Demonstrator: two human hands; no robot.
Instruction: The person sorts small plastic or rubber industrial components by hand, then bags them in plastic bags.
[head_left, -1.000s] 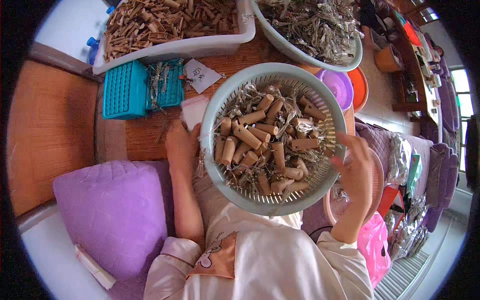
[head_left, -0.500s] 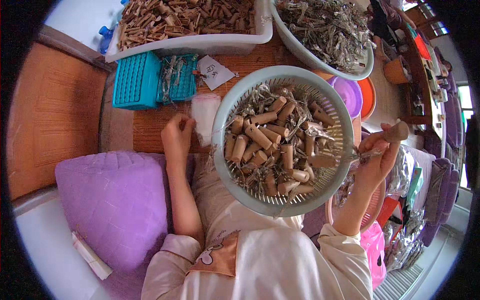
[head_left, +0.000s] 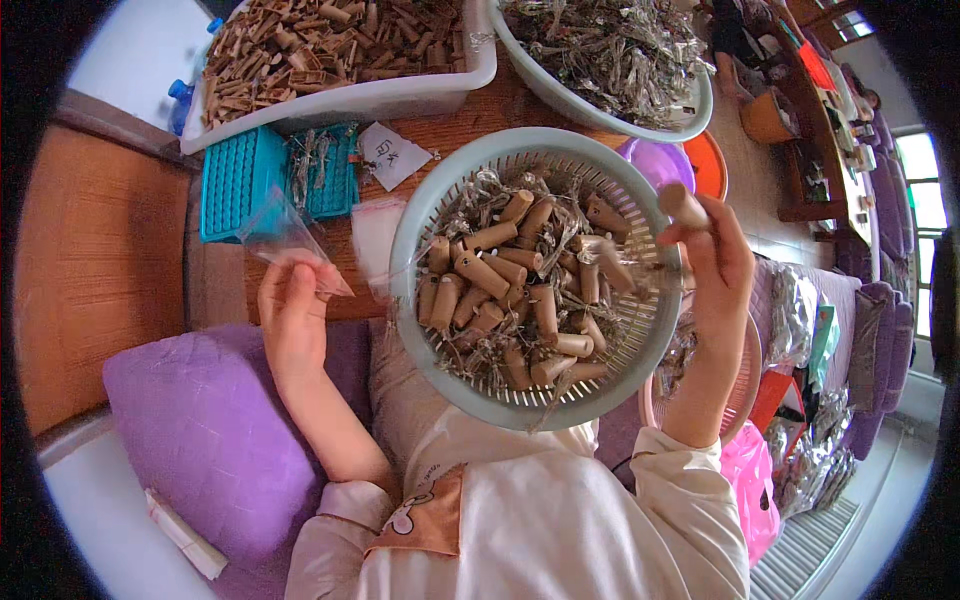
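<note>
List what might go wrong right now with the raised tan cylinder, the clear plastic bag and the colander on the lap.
1. The right hand pinches the short tan wooden cylinder only at its end, so it could slip and fall.
2. The pale green plastic colander, piled with more cylinders and foil scraps, rests on the lap with neither hand steadying it; it might tip.
3. The left hand holds the thin clear plastic bag by one corner; it looks limp and hard to fill.

Home workroom: sofa [head_left: 880,330], purple cushion [head_left: 200,440].
</note>
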